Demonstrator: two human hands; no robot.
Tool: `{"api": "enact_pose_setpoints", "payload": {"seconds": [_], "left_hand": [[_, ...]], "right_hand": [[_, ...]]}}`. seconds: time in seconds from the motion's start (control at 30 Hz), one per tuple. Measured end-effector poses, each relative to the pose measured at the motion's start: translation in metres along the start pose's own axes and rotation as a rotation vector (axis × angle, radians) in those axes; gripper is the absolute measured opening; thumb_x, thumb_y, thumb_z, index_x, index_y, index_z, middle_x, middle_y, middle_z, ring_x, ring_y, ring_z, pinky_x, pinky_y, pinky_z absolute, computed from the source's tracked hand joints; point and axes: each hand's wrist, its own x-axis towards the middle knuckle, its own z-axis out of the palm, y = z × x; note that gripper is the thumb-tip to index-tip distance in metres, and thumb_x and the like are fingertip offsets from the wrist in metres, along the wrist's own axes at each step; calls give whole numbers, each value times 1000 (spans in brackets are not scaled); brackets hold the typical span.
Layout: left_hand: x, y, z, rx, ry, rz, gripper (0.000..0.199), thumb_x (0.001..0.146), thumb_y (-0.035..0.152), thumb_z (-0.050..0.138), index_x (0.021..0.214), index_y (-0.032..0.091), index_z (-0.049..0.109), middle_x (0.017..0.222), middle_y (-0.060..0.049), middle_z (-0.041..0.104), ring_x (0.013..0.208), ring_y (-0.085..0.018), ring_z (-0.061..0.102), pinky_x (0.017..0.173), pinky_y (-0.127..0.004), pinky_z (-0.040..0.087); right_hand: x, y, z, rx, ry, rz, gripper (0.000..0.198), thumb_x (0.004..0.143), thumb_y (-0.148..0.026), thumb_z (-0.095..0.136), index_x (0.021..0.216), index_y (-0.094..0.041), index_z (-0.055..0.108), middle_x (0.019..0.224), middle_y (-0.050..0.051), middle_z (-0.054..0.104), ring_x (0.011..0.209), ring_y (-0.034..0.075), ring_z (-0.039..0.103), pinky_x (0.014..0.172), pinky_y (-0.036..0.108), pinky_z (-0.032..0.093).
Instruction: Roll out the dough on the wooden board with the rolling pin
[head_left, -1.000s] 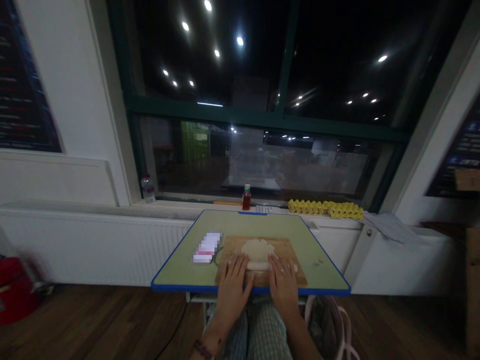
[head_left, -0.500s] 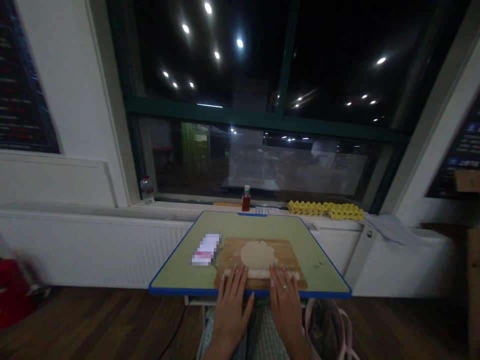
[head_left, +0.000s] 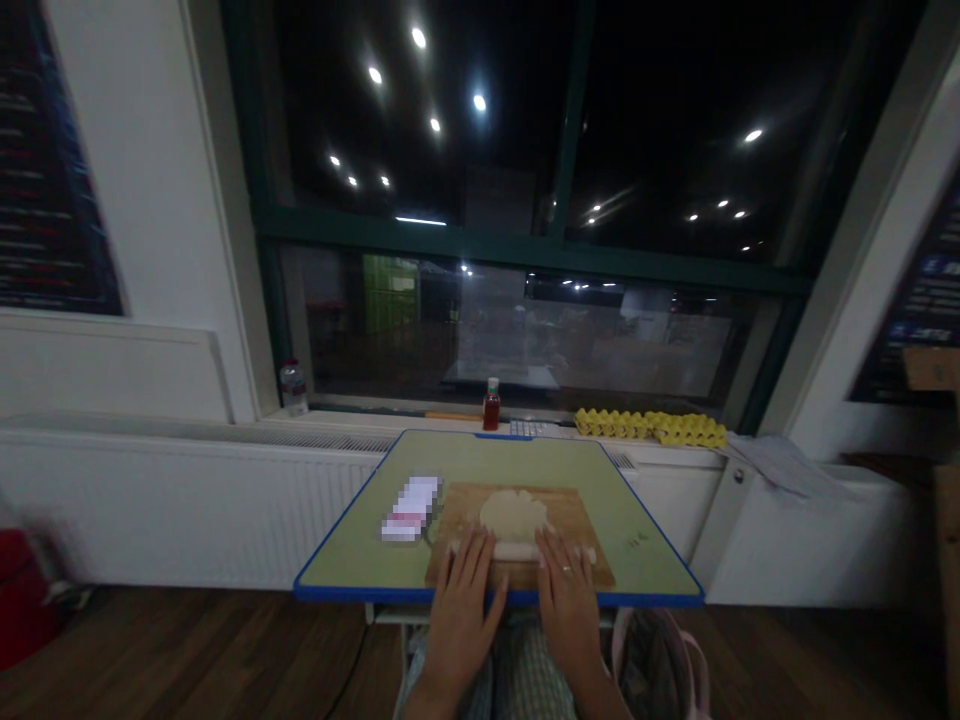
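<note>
A pale rolling pin [head_left: 516, 551] lies crosswise on a wooden board [head_left: 585, 522], over the near edge of a flat, roundish sheet of dough [head_left: 514, 512]. My left hand [head_left: 463, 612] rests on the pin's left part, fingers stretched forward and flat. On its right part lies my right hand [head_left: 564, 608], also with straight fingers and wearing a ring. Neither hand is wrapped around the pin. The dough's near edge is partly hidden by the pin and fingers.
The board stands on a green folding table [head_left: 517, 457] with a blue rim. A blurred-out phone-like object [head_left: 411, 508] lies left of the board. Behind, the sill holds a red-brown bottle [head_left: 491, 407], yellow egg trays [head_left: 649, 427] and a clear bottle [head_left: 293, 387]. A bag [head_left: 656, 660] hangs or stands below right.
Both hands and the rolling pin have moved slightly forward over the board, toward the dough. The whole view has shifted a little.
</note>
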Motion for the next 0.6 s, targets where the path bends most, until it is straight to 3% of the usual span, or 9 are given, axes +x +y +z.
{"api": "enact_pose_setpoints", "payload": {"seconds": [0.2,0.43,0.6], "left_hand": [[-11,0,-2,25,-2,26,63,97,41,42,154,18,28,154,-8,40,144,-24,34,116,-46,31],[27,-9,9,-19,-38,-20,51,97,38,42,143,17,48,144,-9,54,136,-26,45,115,-50,32],[51,-11,7,-17,-165,-87,48,97,39,41,137,16,54,145,-9,53,137,-27,44,116,-51,29]], "right_hand": [[-10,-1,-6,-12,-32,-3,45,102,-24,31,144,-20,47,146,5,50,140,22,38,114,47,25],[24,10,16,-21,-77,23,44,102,-27,29,134,-18,58,138,6,59,132,24,48,115,49,25],[52,15,20,-40,-232,44,48,102,-25,23,135,-16,57,138,9,58,128,23,51,113,45,28]]}}
